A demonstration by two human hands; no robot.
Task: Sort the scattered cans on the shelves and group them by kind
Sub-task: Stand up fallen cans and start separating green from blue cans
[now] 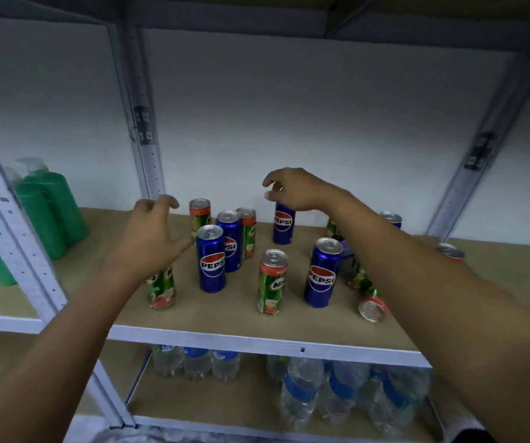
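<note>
Blue Pepsi cans and green Milo cans stand mixed on the tan shelf (289, 327). My left hand (151, 231) hovers with spread, curved fingers over a Milo can (161, 289), holding nothing. To its right stand two Pepsi cans (211, 259) (230, 241) and two Milo cans (199, 215) (247, 231). My right hand (292, 190) sits just over the top of a rear Pepsi can (283, 223), its fingers loosely curled to the can's left. Near the front are a Milo can (271, 282) and a Pepsi can (323, 273). Another Milo can (373, 306) lies on its side.
My right forearm hides more cans behind it, among them a Pepsi can (391, 219) and a red-topped can (450, 252). Green bottles (49, 209) stand on the left shelf bay. A grey shelf post (17, 235) rises at the left. Water bottles (305, 388) fill the lower shelf.
</note>
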